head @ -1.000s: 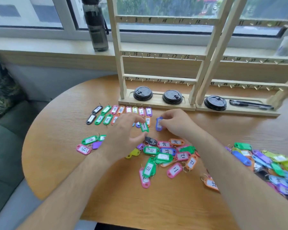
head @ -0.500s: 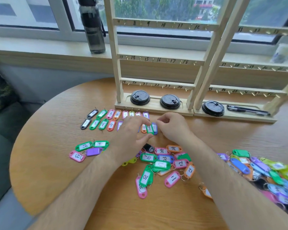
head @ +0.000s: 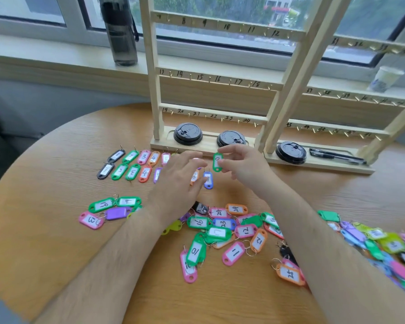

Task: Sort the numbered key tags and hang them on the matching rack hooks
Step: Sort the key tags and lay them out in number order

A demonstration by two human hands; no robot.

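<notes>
Right hand [head: 246,168]: we pinch a green key tag [head: 217,163] upright.
Left hand [head: 180,183]: our fingers spread over the sorted tag rows [head: 131,166].

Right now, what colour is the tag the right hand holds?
Green: the tag in the right hand, head view.

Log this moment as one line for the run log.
stage: sorting | right hand: pinches green tag | left hand: open over tag rows | rack: no tags hung
</notes>
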